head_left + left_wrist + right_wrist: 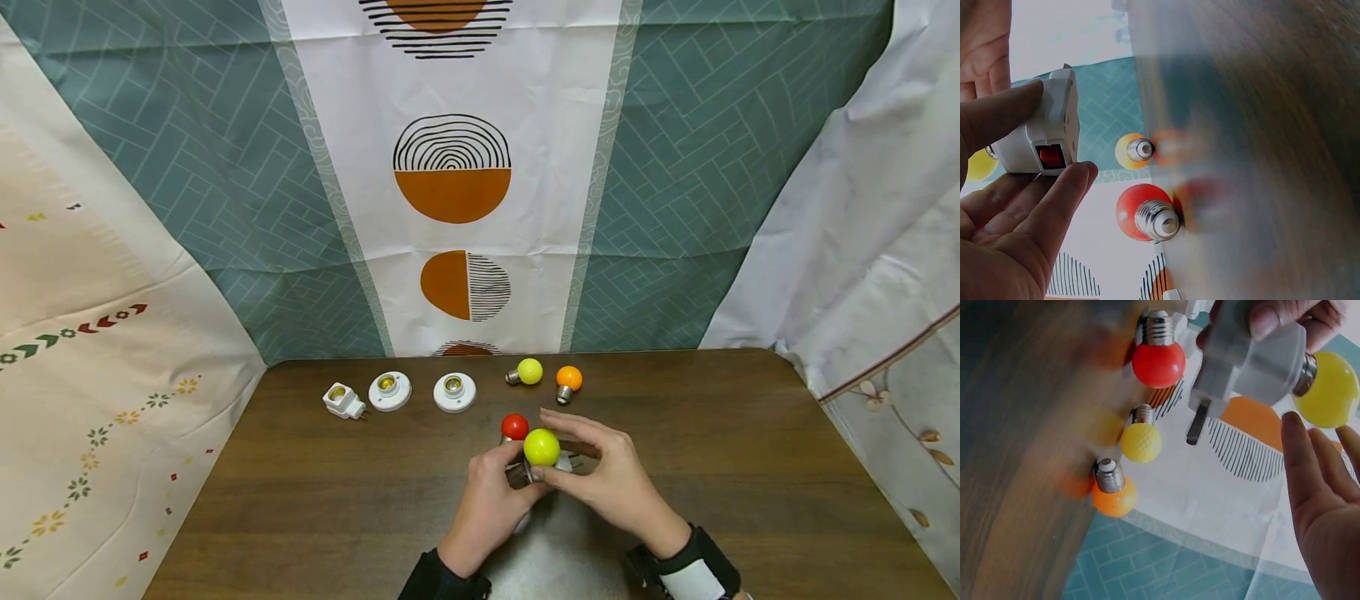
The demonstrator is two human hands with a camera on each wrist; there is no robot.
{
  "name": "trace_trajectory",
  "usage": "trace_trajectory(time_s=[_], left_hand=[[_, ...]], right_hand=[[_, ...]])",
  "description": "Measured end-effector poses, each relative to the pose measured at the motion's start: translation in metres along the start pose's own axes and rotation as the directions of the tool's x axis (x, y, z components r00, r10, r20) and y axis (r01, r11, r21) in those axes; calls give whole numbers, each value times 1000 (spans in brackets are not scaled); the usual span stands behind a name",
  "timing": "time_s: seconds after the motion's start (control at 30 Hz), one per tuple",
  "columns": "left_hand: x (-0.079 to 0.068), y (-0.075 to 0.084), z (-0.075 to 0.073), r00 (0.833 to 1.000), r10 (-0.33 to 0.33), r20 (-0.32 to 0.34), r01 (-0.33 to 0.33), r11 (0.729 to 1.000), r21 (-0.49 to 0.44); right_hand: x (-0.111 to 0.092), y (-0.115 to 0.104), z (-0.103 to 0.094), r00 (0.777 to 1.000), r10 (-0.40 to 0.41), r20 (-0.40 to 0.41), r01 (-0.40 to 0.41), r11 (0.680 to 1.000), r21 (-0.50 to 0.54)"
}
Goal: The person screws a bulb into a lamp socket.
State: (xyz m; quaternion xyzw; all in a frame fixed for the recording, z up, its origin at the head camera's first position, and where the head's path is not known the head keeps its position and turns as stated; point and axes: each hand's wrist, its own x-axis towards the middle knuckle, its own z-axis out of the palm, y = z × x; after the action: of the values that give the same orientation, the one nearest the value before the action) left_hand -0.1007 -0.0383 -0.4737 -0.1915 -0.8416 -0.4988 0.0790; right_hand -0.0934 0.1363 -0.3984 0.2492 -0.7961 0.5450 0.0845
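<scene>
In my left hand (491,492) I grip a white plug-in bulb socket (1054,119), thumb on one side and fingers on the other. A red switch (1050,156) and a metal prong (1198,423) show on it. The yellow bulb (1332,390) sits at the socket's mouth, part of its metal base visible; how far it is screwed in I cannot tell. My right hand (611,475) is beside this bulb (542,447), its fingers fairly straight and spread from the thumb. Those fingertips (1291,419) lie close under the bulb; contact is unclear.
A red bulb (514,427) stands just beyond my hands. Farther back lie another yellow bulb (530,371) and an orange bulb (569,379). Two round white lamp holders (454,392) (390,392) and another plug-in socket (344,401) sit at the wooden table's back left.
</scene>
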Motion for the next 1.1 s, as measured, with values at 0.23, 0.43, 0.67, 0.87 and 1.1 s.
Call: trace_trajectory(time_s=[0.23, 0.43, 0.67, 0.87, 1.1], left_hand=[[-1, -1, 1, 1000, 3, -7, -3, 999, 52], [-1, 0, 1, 1000, -14, 4, 14, 1000, 10], [1, 0, 1, 1000, 2, -2, -2, 1000, -24], [2, 1, 0, 1000, 8, -4, -8, 1000, -28], [1, 1, -1, 1000, 13, -10, -13, 1000, 22]], right_hand=[[-1, 0, -1, 996, -30, 82, 29, 1000, 10], [-1, 1, 0, 998, -12, 54, 10, 1000, 25], [0, -2, 3, 999, 16, -44, -15, 999, 30], [1, -2, 1, 999, -17, -33, 16, 1000, -13], [2, 0, -1, 997, -26, 68, 27, 1000, -6]])
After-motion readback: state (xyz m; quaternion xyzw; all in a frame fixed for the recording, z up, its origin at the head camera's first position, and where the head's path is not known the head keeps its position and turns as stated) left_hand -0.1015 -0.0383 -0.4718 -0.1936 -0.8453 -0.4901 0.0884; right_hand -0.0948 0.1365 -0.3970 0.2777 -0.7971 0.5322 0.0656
